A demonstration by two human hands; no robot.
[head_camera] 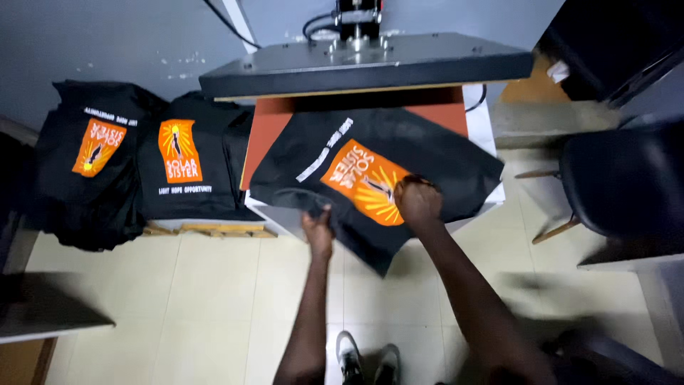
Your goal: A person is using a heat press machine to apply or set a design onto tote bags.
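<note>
hands (318, 229) gripping black bag (427, 160), heat press (370, 64)

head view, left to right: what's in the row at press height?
Left black garment stack → second stack → black garment on the press bed, both hands on it → black chair.

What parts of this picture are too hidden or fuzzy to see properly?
- Head view: the back of the black bag lies under the raised press plate.
- The right hand covers part of the orange print.
- The left hand is motion-blurred; its grip is unclear.
- The dark chair is cut by the right edge.
</note>
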